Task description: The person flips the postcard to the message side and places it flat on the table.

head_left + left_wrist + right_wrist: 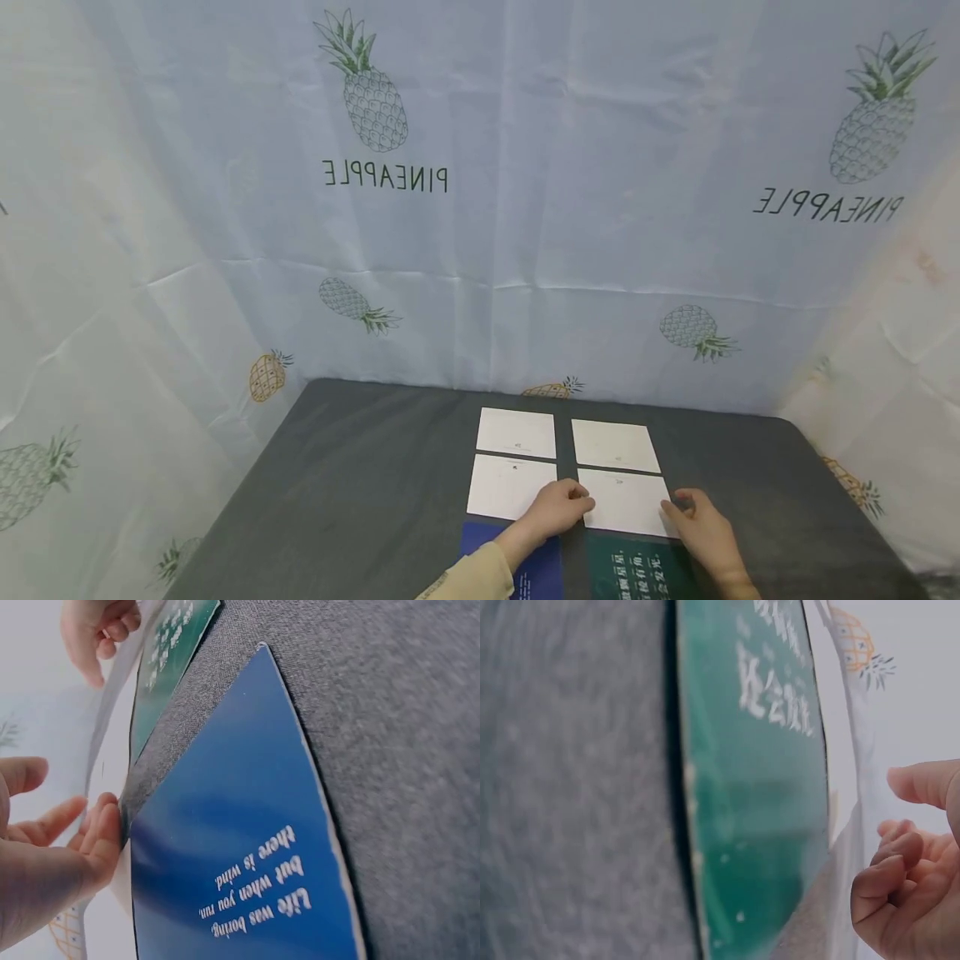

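Note:
Four white cards lie in two columns: an upper left one (516, 432), a lower left one (510, 492), an upper right one (615, 446) and a lower right one (626, 507). My left hand (553, 508) is at the left edge of the lower right card, fingers loosely bent and thumb apart. At its opposite edge is my right hand (703, 533), thumb tip by the card and fingers bent with nothing between them. Nearer me are a blue card (232, 802) with white English lettering and a green card (757, 802) with white Chinese characters.
Everything lies on a dark grey cloth-covered table (375, 492). A pale curtain (487, 225) printed with pineapples hangs behind it and along both sides. The left forearm's yellow sleeve (476, 575) overlaps the blue card in the head view.

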Available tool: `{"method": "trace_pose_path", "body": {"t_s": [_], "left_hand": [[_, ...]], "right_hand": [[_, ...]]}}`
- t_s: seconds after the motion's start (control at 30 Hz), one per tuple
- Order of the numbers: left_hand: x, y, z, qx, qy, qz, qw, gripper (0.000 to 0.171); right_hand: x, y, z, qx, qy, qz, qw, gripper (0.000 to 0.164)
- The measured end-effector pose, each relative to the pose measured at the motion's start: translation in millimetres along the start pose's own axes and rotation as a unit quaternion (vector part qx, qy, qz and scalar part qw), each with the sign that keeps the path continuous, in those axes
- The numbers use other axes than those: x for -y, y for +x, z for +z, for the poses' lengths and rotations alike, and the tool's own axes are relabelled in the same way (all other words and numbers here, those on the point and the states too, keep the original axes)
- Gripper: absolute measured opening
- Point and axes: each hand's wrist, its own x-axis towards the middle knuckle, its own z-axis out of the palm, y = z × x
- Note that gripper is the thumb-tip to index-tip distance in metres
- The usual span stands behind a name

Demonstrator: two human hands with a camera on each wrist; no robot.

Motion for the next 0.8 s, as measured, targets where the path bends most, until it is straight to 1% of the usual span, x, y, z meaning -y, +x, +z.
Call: {"method": "trace_pose_path", "body": {"t_s": [0.1, 0.23, 0.33, 0.43, 0.53, 0.63, 0.8], "left_hand": [[0.5, -1.2, -4.3, -0.003, -0.003, 0.017, 0.9998, 0.023], [-0.7, -5.9, -14.1, -0.008, 0.009, 0.052, 0.9986, 0.028], [-2.4, -12.2, -23.4, -0.011, 0.018, 0.075, 0.9969, 0.030], [-3.7, -19.3, -31.3, -0.013, 0.021, 0.091, 0.9956, 0.031], [-4.9, -28.0, -37.6, -0.015, 0.017, 0.089, 0.9958, 0.033], [-5.9, -36.7, -42.5, -0.020, 0.014, 0.081, 0.9964, 0.034], [-3.2, -50.6, -49.8, -0.043, 0.020, 0.078, 0.9958, 0.032]], "right_hand": [[6, -4, -1, -0.001, 0.004, -0.005, 1.000, 0.055], [18, -11, 0, 0.001, 0.008, -0.010, 1.000, 0.055], [29, -18, 3, -0.010, 0.023, -0.018, 1.000, 0.053], [41, -27, 6, -0.023, 0.047, -0.026, 0.998, 0.051], [52, -35, 10, -0.019, 0.072, -0.030, 0.997, 0.050], [63, -42, 16, -0.008, 0.094, -0.035, 0.995, 0.054], [75, -54, 29, 0.000, 0.128, -0.032, 0.991, 0.063]]}}
